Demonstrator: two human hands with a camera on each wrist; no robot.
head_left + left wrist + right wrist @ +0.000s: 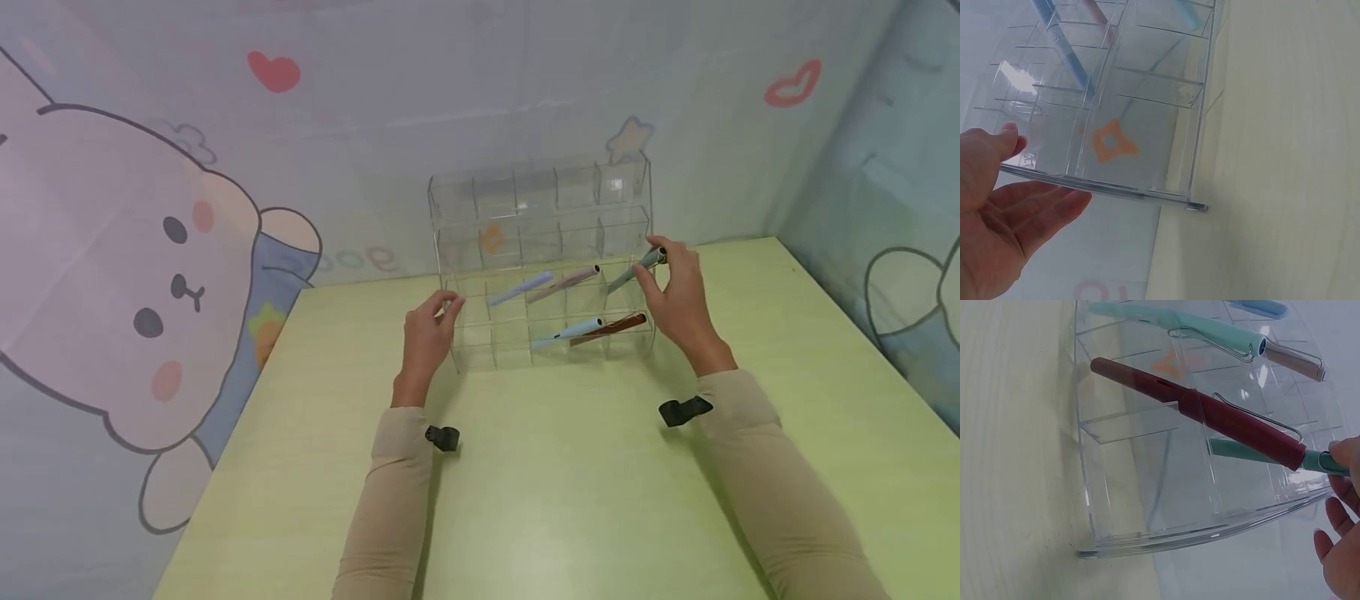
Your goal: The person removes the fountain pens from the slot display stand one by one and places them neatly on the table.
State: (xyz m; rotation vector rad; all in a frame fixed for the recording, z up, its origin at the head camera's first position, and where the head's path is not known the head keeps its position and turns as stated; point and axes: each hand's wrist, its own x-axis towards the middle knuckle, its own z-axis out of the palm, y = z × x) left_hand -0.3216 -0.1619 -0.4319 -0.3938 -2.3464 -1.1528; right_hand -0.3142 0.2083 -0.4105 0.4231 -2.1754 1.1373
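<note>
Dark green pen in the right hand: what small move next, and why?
Probably ease the dark green pen down to rest: its lower end lies within the rack, the right hand pinches its upper end, and the left hand holds the rack's side.

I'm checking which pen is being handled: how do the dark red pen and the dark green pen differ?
The dark red pen is in the clear rack's bottom row; the dark green pen is one row above. The right hand pinches the dark green pen, while no hand holds the dark red pen. Both slant upward to the right in the head view.
</note>
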